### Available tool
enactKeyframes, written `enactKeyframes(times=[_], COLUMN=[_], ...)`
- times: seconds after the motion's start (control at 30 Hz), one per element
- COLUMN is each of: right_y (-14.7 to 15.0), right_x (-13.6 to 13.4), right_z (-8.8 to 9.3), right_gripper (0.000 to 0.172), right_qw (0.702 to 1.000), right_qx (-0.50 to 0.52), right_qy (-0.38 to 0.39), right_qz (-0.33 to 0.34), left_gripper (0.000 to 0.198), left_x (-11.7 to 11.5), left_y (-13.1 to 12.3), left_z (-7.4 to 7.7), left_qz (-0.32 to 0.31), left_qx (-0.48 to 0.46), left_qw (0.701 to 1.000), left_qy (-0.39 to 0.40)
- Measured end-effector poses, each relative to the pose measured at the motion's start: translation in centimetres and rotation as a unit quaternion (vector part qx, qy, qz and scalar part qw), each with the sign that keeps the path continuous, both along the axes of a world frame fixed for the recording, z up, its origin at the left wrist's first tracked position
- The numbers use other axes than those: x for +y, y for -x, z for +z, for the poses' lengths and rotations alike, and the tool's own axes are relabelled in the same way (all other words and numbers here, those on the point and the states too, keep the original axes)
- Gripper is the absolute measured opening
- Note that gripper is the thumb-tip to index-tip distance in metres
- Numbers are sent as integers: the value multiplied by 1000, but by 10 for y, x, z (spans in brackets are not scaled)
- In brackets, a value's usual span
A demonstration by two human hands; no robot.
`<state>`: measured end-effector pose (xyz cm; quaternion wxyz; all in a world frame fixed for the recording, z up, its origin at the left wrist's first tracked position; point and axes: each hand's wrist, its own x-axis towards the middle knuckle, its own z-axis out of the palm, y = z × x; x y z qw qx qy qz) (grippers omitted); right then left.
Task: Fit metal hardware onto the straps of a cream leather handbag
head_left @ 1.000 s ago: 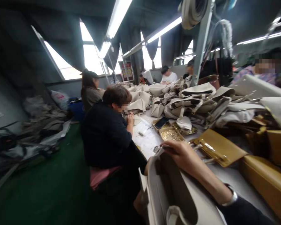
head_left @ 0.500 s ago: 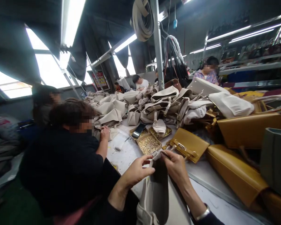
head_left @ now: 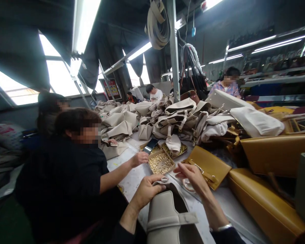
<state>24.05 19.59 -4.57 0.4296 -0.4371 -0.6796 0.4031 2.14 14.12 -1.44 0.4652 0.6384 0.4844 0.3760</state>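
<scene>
We count one beige bag (head_left: 157,235), low at the middle before us, its mouth wide. Our left hand (head_left: 147,189) pinches its far end between thumb and fingers; our right hand (head_left: 191,176), fingers loosely extended and apart, is free of the bag, near to three shallow boxes (head_left: 170,168). One box contains shiny golden pieces (head_left: 159,162). The bag seems smooth, leather-like, with one flat strap (head_left: 173,219) across a round-cornered panel (head_left: 164,203).

Wears dark, near-black sleeves (head_left: 227,236), left and right. Leaves left hand (head_left: 147,191) and right hand (head_left: 191,175) bare. Carries a narrow, glossy, silver-coloured band (head_left: 225,227) on the right side, directly adjoining the sleeve edge.
</scene>
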Motion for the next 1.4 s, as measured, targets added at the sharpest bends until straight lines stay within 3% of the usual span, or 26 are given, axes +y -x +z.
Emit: enactKeyframes(times=[0.07,0.13,0.23,0.3,0.43,0.63,0.87,1.03,1.2,1.3,1.4], right_y=[5,17,34,38,22,-25,-51,-53,-48,-53,-62], right_x=[29,56,91,110,138,148,122,81,14,-24,-47], right_z=[5,7,5,1,0,12,14,4,-37,-63,-74], right_gripper=[52,36,44,40,10,32,47,38,29,34,37], right_qw=[987,967,954,949,946,934,906,884,886,896,913], right_qx=[-98,-163,-206,-222,-191,-17,259,366,346,284,190], right_qy=[-66,-119,-164,-177,-166,-134,-76,-31,11,33,30], right_qz=[-106,-154,-143,-140,-205,-331,-327,-288,-309,-339,-360], left_gripper=[21,20,22,22,20,28,30,38,45,48,52], left_x=[-1,-4,-11,-16,-20,-16,-17,-23,-29,-34,-40], left_y=[-1,-3,-7,-8,-2,2,-4,-5,0,8,16], left_z=[-5,-10,-14,-14,-13,-16,-17,-20,-21,-23,-25], left_qz=[35,56,69,72,89,111,133,188,213,224,237], left_qx=[-14,-25,-31,-29,-40,-64,-60,-50,-91,-117,-154], left_qw=[999,998,997,996,994,991,988,980,973,967,959], left_qy=[1,-6,-27,-42,-53,-28,-43,-35,-15,-13,-2])
